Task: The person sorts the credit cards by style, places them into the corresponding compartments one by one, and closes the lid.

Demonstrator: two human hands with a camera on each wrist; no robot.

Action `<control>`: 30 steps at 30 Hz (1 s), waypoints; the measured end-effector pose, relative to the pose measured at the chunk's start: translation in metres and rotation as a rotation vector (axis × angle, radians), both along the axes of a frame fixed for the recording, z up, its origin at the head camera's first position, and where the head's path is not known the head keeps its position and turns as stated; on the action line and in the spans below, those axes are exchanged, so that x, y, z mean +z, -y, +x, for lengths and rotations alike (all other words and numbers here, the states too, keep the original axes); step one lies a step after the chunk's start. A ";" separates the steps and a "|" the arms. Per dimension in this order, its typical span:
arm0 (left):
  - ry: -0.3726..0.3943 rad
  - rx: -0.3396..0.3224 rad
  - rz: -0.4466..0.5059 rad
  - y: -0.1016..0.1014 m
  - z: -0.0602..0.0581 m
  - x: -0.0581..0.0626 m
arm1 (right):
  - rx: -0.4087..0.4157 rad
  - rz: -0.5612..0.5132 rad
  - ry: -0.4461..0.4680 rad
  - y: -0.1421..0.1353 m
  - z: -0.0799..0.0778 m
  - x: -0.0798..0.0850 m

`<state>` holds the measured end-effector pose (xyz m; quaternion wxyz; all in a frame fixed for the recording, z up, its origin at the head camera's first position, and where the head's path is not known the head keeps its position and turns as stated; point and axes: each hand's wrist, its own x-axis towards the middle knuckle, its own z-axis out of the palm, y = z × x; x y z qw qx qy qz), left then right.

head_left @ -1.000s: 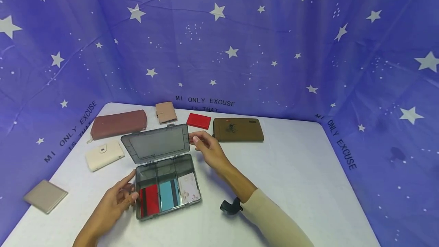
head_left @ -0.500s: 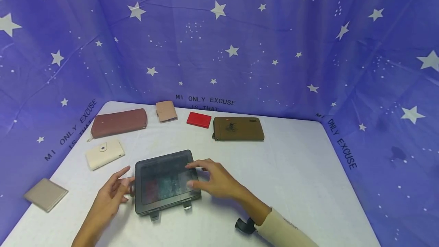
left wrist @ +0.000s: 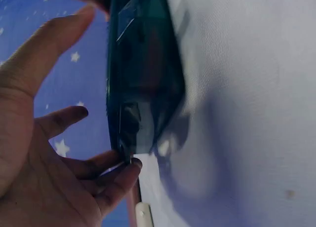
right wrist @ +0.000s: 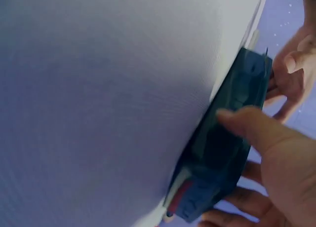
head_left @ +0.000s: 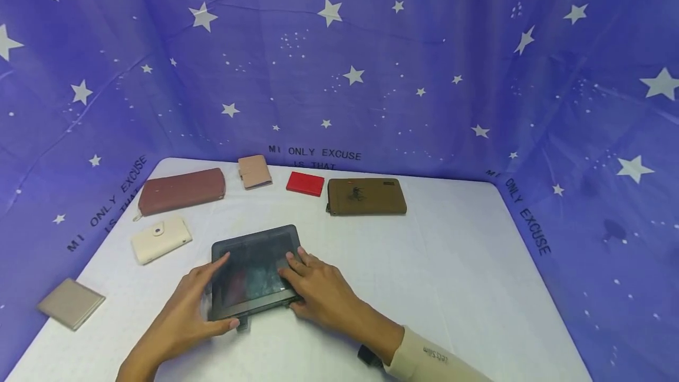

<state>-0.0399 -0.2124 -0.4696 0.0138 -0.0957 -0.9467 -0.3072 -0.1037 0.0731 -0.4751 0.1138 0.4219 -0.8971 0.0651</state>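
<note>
A smoky-grey see-through plastic case (head_left: 254, 270) lies on the white table with its lid down; red and light-blue contents show dimly through it. My right hand (head_left: 329, 293) holds the case's right end, fingers on the lid and thumb at the front side. In the right wrist view that thumb (right wrist: 237, 121) lies over the case's side wall. Around the left end my left hand (head_left: 183, 308) is spread, forefinger over the lid and thumb beside the front-left latch (head_left: 243, 323), which sticks out. The right latch is mostly hidden by my right thumb.
Behind the case lie a brown-red wallet (head_left: 183, 191), a pink wallet (head_left: 255, 171), a red card holder (head_left: 305, 183) and an olive zip wallet (head_left: 367, 196). A cream wallet (head_left: 161, 240) and a beige-grey wallet (head_left: 71, 303) lie to the left. A starred purple curtain (head_left: 339, 75) surrounds the table.
The case's lid, standing open one second ago with cards showing inside, has swung down shut. My right hand has come from the lid's edge to the front right; my left hand has moved over the left end.
</note>
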 end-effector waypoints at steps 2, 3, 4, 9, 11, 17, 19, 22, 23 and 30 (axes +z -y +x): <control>-0.005 -0.013 -0.061 -0.003 -0.006 0.000 | -0.015 0.006 -0.005 0.001 -0.004 0.000; -0.005 -0.015 -0.100 -0.004 -0.008 0.000 | -0.024 0.004 0.004 0.002 -0.005 0.000; -0.010 -0.018 -0.137 -0.006 -0.011 -0.001 | -0.035 0.005 0.015 0.002 -0.007 0.000; -0.119 -0.017 -0.307 -0.018 -0.017 -0.009 | -0.069 -0.002 0.067 -0.001 -0.008 0.000; -0.186 -0.006 -0.356 -0.020 -0.019 -0.012 | -0.076 -0.005 0.072 -0.001 -0.006 0.000; -0.317 -0.004 -0.410 -0.021 -0.030 -0.014 | -0.120 -0.029 0.080 -0.001 -0.004 0.000; -0.306 -0.021 -0.416 -0.021 -0.032 -0.012 | -0.130 -0.041 0.085 -0.001 -0.003 0.000; -0.275 -0.045 -0.419 -0.021 -0.033 -0.010 | -0.127 -0.068 0.133 -0.006 0.000 0.002; -0.264 -0.051 -0.412 -0.022 -0.034 -0.009 | -0.121 -0.085 0.160 -0.010 0.000 0.002; -0.244 -0.042 -0.299 -0.021 -0.039 -0.004 | -0.181 -0.269 0.285 -0.065 -0.007 0.009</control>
